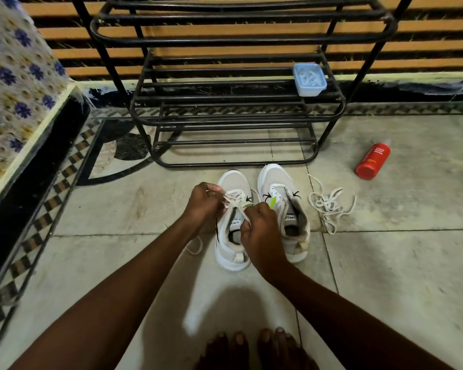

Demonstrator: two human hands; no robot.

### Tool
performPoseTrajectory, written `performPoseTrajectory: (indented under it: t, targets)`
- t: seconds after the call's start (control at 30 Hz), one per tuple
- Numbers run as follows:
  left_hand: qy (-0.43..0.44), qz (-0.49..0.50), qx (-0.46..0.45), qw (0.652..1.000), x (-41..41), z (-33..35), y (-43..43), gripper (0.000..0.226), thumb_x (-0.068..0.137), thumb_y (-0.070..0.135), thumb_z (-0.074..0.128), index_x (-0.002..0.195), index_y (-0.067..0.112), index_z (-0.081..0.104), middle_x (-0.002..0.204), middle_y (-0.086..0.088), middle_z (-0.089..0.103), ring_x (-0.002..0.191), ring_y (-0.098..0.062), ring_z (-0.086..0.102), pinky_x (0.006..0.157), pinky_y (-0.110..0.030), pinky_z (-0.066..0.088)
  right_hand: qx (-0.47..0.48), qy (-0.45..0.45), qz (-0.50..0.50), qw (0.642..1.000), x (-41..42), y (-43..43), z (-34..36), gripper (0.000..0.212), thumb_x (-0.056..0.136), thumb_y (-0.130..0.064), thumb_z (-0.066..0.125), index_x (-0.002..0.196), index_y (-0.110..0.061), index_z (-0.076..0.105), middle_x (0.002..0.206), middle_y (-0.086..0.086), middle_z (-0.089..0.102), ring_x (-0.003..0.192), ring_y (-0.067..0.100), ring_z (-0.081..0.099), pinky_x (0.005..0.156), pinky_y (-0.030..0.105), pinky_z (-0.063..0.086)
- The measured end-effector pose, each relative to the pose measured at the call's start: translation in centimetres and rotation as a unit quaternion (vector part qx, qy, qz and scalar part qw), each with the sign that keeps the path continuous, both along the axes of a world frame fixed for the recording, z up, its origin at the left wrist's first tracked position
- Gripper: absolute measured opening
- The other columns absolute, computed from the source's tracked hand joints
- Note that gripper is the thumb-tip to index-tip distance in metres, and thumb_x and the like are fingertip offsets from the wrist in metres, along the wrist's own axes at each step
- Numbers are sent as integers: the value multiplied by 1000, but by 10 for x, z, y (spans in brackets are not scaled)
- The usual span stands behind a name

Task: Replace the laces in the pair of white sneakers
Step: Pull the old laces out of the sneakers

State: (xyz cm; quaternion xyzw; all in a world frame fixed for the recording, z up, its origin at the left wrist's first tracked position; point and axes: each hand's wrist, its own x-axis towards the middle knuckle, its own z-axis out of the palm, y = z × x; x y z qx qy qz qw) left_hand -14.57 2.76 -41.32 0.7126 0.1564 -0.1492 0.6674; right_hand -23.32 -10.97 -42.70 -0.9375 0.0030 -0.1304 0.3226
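I see left grip (202, 202) pinching off-white flat lace (235, 200) over left white mesh sneaker (234, 180); right grip (262, 231) curled round same lace. Right white mesh sneaker (274, 177) alongside on grey tiled floor (385, 263); loose cream lace (328, 204) beside it.

Sneakers (262, 209) before rack (233, 102)

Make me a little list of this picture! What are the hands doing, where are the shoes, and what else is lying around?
left hand: pinches the lace above the left sneaker
right hand: grips the same lace, nearer the shoe's opening
left sneaker: on the floor, lace crossed over its front
right sneaker: beside it, toe toward the rack
loose lace: tangled heap on the floor, right of the sneakers
red bottle: lying on its side, farther right
blue tub: on a rack shelf
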Motion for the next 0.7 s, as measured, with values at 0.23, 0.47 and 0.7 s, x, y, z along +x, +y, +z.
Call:
performPoseTrajectory:
  t: [0.23,0.47,0.7]
  targets:
    - [-184,-241,252,919,5,1,15,3,85,9,78,83,11,79,85,-10,73,79,-18,64,77,-32,50,26,11,11,1000,5,-3,-1,19,84,3,60,102,7,68,103,24,63,97,42,61,90,44,50]
    - [-218,-155,301,915,3,-8,2,30,77,-16,54,84,12,54,86,1,66,86,-21,62,71,-21,48,15,16,17,1000,7,-2,-2,19,86,6,58,102,11,66,105,27,61,98,42,61,92,42,49]
    - [-5,79,-13,997,19,11,13,27,91,-11,42,81,5,61,70,-8,64,47,-12,52,40,-14,34,-5,16,33,999,3,3,5,26,80,6,54,102,14,66,98,30,65,95,46,64,91,46,55]
